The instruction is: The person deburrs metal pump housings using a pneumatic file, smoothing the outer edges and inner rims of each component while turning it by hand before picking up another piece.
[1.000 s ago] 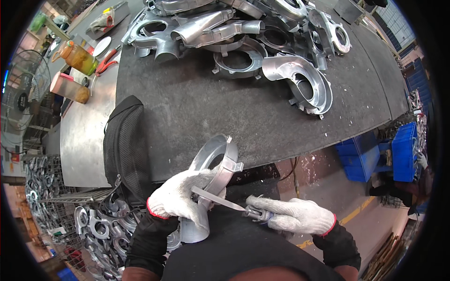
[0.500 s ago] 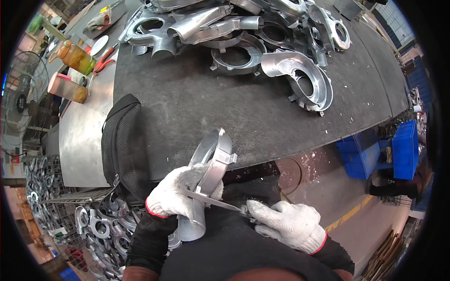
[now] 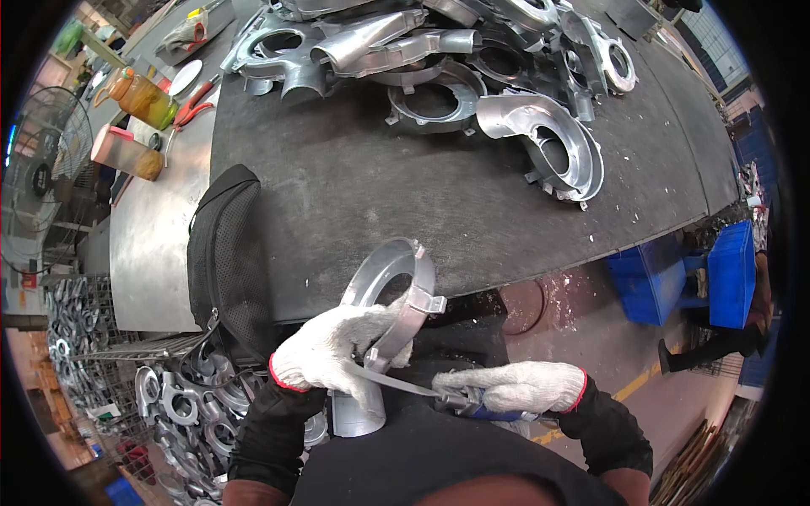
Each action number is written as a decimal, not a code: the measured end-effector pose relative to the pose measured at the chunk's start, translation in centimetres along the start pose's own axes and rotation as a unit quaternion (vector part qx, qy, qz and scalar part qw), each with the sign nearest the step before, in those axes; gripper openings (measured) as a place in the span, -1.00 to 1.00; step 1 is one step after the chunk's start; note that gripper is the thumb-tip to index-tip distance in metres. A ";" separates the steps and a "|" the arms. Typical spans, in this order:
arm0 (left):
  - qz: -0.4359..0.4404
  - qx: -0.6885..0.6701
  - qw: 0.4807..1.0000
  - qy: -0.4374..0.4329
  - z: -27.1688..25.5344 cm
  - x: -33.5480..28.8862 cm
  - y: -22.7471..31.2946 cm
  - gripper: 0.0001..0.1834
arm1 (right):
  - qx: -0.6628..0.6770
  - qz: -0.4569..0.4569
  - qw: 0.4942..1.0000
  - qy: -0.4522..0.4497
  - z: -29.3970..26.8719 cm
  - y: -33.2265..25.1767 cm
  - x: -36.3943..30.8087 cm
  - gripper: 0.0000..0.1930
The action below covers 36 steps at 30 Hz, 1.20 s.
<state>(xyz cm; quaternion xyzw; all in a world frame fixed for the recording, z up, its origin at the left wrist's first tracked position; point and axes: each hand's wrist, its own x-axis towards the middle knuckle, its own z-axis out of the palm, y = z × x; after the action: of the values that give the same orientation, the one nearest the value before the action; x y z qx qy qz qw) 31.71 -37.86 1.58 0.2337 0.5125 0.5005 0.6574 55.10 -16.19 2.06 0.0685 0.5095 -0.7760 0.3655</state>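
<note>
My left hand [image 3: 333, 341], in a white knit glove, is closed around a silver metal blower housing [image 3: 413, 316], held over my lap at the table's front edge. The housing has a curved ring and a short tubular outlet [image 3: 356, 415] pointing down. My right hand [image 3: 531, 388], gloved too, is closed on a blue-bodied hand-held file tool [image 3: 498, 414] with a metal head. Its long flat blade [image 3: 392, 383] reaches left across the housing below the ring, beside my left fingers. Whether the blade touches the metal I cannot tell.
Similar housings are piled at the table's far side; a single housing [image 3: 561, 152] lies nearer. A black mesh bag [image 3: 226, 253], red-handled pliers [image 3: 194, 114] and bottles [image 3: 139, 97] sit left. Wire baskets of castings [image 3: 181, 409] stand lower left, blue bins [image 3: 650, 282] right, a person's leg [image 3: 713, 347] beyond.
The housing has turned, showing its ring more openly. My right hand has levelled out, exposing the tool's blue body. A person's leg at the right has stretched toward the bins' near side.
</note>
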 end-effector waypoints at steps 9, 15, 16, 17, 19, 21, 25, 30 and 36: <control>-0.008 0.142 0.990 -0.012 -0.6 1.1 1.2 -0.36 | -0.105 -0.066 0.990 -0.062 0.5 -0.1 -1.1 -0.40; 0.094 -0.106 0.988 0.069 -0.3 0.5 0.8 -0.19 | -0.016 -0.185 0.974 0.126 1.1 2.1 -2.4 -0.19; 0.114 -0.015 0.991 0.071 -0.3 0.1 1.1 -0.15 | 0.116 -0.135 0.969 0.172 1.4 2.5 -2.2 -0.16; 0.079 0.157 0.981 0.085 0.0 -0.7 2.4 -0.14 | 0.092 -0.151 0.959 0.223 1.5 1.1 -2.8 -0.10; 0.103 0.422 0.892 0.126 2.4 -1.9 5.3 -0.05 | 0.126 -0.183 0.911 0.348 1.6 0.0 -1.6 -0.11; 0.126 0.612 0.769 0.138 3.9 -2.9 6.6 0.08 | 0.130 -0.218 0.875 0.413 0.0 0.1 -0.6 -0.11; 0.128 0.685 0.669 0.259 5.3 -6.9 6.6 0.07 | 0.073 -0.267 0.837 0.473 -3.0 -2.0 2.3 -0.12; 0.042 0.684 0.596 0.420 6.6 -13.0 6.7 0.14 | 0.107 -0.294 0.809 0.497 -5.6 -2.8 4.3 -0.13; 0.085 0.349 0.523 0.773 4.2 -20.5 2.4 -0.21 | 0.060 -0.254 0.831 0.491 -5.5 -2.7 3.9 -0.18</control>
<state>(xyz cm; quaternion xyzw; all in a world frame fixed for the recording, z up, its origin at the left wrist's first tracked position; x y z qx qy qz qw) 35.09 -54.48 14.09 0.0081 0.9308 0.3199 -0.1765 49.07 -12.96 -0.43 0.3302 0.5739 -0.7347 -0.1475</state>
